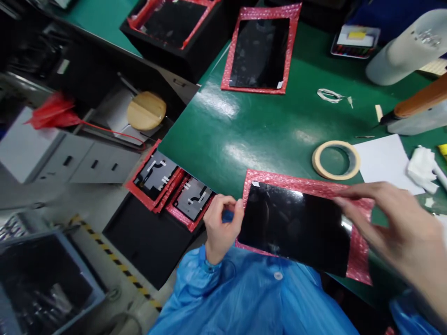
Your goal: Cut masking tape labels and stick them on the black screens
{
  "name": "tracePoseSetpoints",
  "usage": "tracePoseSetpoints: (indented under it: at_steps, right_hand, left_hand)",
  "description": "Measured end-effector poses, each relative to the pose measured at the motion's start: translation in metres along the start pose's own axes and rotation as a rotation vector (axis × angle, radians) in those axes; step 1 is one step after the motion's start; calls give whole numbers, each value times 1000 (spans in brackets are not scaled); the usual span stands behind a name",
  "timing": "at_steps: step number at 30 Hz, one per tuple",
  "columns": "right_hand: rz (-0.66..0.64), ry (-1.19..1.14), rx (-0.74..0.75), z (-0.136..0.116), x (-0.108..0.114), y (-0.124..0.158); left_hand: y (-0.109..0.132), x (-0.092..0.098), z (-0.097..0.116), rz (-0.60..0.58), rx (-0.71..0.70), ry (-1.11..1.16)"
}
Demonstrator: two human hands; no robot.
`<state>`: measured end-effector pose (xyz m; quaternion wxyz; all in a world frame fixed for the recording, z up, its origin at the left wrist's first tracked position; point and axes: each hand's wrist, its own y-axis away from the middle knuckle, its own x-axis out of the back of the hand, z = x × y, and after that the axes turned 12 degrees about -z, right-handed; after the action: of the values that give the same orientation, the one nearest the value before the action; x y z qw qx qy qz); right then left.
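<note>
A black glass display panel (pixel 296 228) with a white tab at its upper left corner lies on a pink bubble-wrap sheet (pixel 359 251) at the table's near edge. My left hand (pixel 221 225) is closed in a pinch by the left edge of the panel and wrap. Whatever sits between those fingertips is too small to make out. Over the panel's upper right corner, my right hand (pixel 394 223) brings thumb and forefinger together, slightly blurred. I cannot tell what that pinch holds, if anything.
Another panel on pink wrap (pixel 258 56) lies farther back, beside a black box (pixel 164 46). A tape roll (pixel 335 160), white paper (pixel 387 160) and coiled cable (pixel 329 96) are to the right. Wrapped panels (pixel 157 177) sit in a black box below the table's left edge.
</note>
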<state>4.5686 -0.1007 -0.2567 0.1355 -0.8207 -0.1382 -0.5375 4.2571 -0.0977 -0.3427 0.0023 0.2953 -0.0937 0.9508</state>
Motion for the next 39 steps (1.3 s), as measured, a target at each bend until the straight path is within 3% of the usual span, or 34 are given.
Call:
tracePoseSetpoints:
  at_steps: [1,4,8,12,21,28,39]
  right_hand:
    - [1,-27,104,-2,-5,-15]
    - [-184,-105,310,-7,-25,-65]
    - [-380,-118,406,-10,-52,-120]
    - [-495,-169,452,-8,-64,-149]
    - [-675,-149,500,-5,-65,-172]
    - [-673,-92,529,-7,-67,-172]
    - [-648,-215,540,-1,-67,-169]
  left_hand:
    - [-4,-4,1,10,-60,-26]
    - [-17,-11,3,-5,-275,-130]
    - [-28,-10,-3,-75,-417,-127]
    - [-30,-3,-14,-121,-465,-103]
    - [-31,2,-27,-175,-496,-76]
    - [-29,4,-32,-237,-480,-117]
    - [-29,5,-34,-260,-517,-172]
